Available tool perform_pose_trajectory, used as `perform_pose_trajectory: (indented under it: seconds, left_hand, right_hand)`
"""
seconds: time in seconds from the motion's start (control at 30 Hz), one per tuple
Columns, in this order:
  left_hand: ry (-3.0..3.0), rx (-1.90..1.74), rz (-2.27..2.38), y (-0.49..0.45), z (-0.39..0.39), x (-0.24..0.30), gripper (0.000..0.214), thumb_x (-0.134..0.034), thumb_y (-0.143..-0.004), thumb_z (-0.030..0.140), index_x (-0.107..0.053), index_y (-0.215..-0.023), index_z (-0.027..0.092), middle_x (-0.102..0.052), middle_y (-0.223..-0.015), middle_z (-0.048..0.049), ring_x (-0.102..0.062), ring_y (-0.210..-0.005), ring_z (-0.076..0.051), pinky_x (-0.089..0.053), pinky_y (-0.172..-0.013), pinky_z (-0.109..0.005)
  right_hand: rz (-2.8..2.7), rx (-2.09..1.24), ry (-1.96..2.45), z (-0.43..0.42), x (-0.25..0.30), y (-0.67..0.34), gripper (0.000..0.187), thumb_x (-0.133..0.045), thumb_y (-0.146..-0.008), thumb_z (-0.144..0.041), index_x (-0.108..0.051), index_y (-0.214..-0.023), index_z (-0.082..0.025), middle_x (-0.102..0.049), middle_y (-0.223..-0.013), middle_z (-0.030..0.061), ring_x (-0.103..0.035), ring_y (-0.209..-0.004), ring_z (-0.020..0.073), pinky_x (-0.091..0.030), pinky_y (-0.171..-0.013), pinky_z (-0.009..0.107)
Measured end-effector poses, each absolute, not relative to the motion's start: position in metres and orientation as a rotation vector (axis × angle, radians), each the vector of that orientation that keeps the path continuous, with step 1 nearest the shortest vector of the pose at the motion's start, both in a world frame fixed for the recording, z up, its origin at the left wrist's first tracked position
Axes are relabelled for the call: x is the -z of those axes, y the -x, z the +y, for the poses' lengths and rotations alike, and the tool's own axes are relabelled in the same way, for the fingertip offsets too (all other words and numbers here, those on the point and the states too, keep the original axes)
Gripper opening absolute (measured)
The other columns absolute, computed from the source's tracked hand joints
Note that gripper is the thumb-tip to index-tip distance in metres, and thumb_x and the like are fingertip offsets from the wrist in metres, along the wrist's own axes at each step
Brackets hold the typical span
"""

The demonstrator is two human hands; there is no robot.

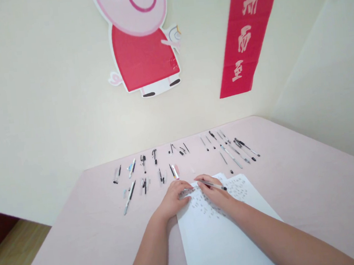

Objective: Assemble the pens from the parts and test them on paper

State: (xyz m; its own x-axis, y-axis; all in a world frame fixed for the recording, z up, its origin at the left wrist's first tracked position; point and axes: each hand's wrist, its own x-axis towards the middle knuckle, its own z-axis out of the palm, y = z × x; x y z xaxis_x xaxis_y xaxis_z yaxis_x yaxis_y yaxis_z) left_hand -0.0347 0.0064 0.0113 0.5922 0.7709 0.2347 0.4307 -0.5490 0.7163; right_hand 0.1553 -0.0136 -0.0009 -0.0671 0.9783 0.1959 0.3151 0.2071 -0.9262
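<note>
A pen (213,184) with a clear barrel and a dark end is held in a writing grip by my right hand (211,193), over the upper part of a white paper sheet (222,245). Small dark scribbled marks cover the upper area of the paper. My left hand (175,198) rests on the sheet's upper left edge, thumb and forefinger apart, holding nothing. The pen's tip is too small to tell whether it touches the paper. Part of another sheet (218,175) shows behind the hands.
Pens and pen parts lie in groups across the pink table (90,242): a white-and-black pen (129,197) at left, a pink-and-white piece (176,171) beyond my left hand, several pens (231,156) at back right. The wall behind carries a cartoon pig cutout (145,55) and a red banner (246,36).
</note>
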Motion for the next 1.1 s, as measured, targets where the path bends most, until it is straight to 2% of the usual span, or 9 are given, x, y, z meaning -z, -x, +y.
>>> perform_pose_trajectory:
  seconds: [0.17, 0.33, 0.53, 0.73, 1.1]
  left_hand:
    - [-2.197, -0.821, 1.008, 0.034, 0.009, -0.002, 0.024, -0.053, -0.071, 0.01, -0.065, -0.089, 0.02, -0.066, -0.09, -0.0052, -0.057, -0.091, -0.019, -0.036, -0.092, -0.037]
    - [-2.19, -0.843, 1.065, 0.032, 0.009, 0.0, 0.025, -0.051, -0.07, 0.008, -0.065, -0.085, 0.02, -0.066, -0.086, -0.0041, -0.057, -0.087, -0.018, -0.037, -0.092, -0.036]
    - [-2.178, -0.844, 1.11, 0.032, 0.009, 0.0, 0.026, -0.049, -0.07, 0.008, -0.066, -0.083, 0.021, -0.066, -0.083, -0.003, -0.057, -0.084, -0.018, -0.037, -0.092, -0.036]
    - [-2.13, -0.864, 1.139, 0.033, 0.009, 0.001, 0.025, -0.047, -0.071, 0.009, -0.066, -0.083, 0.02, -0.067, -0.084, -0.0041, -0.058, -0.086, -0.018, -0.041, -0.086, -0.034]
    - [-2.073, -0.89, 1.177, 0.031, 0.008, -0.003, 0.026, -0.048, -0.07, 0.008, -0.067, -0.083, 0.02, -0.067, -0.082, -0.0035, -0.059, -0.082, -0.017, -0.042, -0.081, -0.031]
  right_hand:
    - [-1.517, -1.036, 1.199, -0.017, 0.004, -0.154, 0.03, -0.048, -0.081, -0.036, -0.06, -0.099, -0.016, -0.058, -0.066, 0.0004, -0.049, -0.055, 0.0108, -0.038, -0.052, 0.023]
    - [-1.475, -1.081, 1.127, -0.015, 0.009, -0.155, 0.037, -0.041, -0.086, -0.043, -0.054, -0.108, -0.017, -0.061, -0.067, 0.0019, -0.054, -0.053, 0.0117, -0.043, -0.052, 0.024]
    - [-1.602, -0.901, 1.208, 0.016, 0.01, -0.161, 0.022, -0.047, -0.081, -0.027, -0.057, -0.099, -0.018, -0.063, -0.073, 0.0024, -0.059, -0.065, 0.0147, -0.045, -0.064, 0.027]
    - [-1.787, -0.551, 1.531, 0.046, 0.003, -0.158, 0.042, -0.057, -0.065, -0.009, -0.056, -0.106, -0.019, -0.063, -0.095, 0.0069, -0.058, -0.082, 0.019, -0.042, -0.074, 0.029]
    - [-1.817, -0.514, 1.495, 0.051, 0.012, -0.156, 0.044, -0.056, -0.066, -0.009, -0.051, -0.109, -0.019, -0.061, -0.089, 0.0035, -0.056, -0.075, 0.0166, -0.042, -0.071, 0.029]
